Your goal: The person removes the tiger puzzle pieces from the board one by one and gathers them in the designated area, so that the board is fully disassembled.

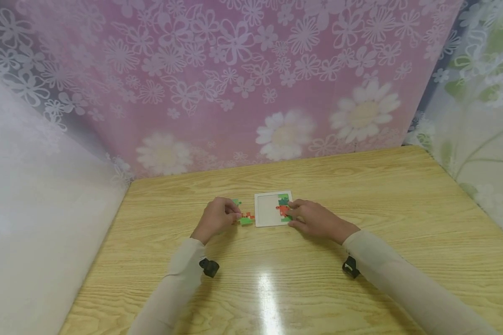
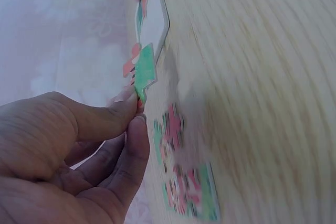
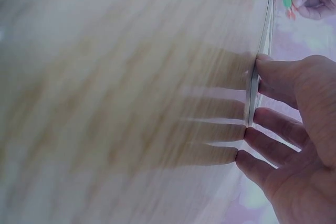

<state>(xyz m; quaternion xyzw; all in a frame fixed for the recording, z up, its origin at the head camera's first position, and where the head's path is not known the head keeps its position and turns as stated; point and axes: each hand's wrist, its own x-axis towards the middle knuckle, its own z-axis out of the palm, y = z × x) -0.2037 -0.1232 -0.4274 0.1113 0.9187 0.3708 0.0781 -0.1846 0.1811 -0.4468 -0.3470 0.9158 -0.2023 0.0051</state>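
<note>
My left hand (image 1: 215, 217) pinches a green and red jigsaw piece (image 1: 246, 218) between thumb and forefinger, just left of a white puzzle tray (image 1: 268, 210). In the left wrist view that piece (image 2: 146, 66) is held up above the table. Fitted pieces (image 1: 282, 210) in green and red fill the tray's right side; the rest of its bed shows white. My right hand (image 1: 318, 219) rests at the tray's right edge, its fingers reaching over the fitted pieces. In the right wrist view, the thumb and straight fingers touch the tray's side (image 3: 252, 90).
Loose red and green pieces (image 2: 191, 192) lie on the table below my left hand, and a green piece (image 1: 236, 201) shows behind it. The wooden table (image 1: 234, 279) meets a flowered pink curtain (image 1: 234, 93) at the back, with pale sheets at both sides.
</note>
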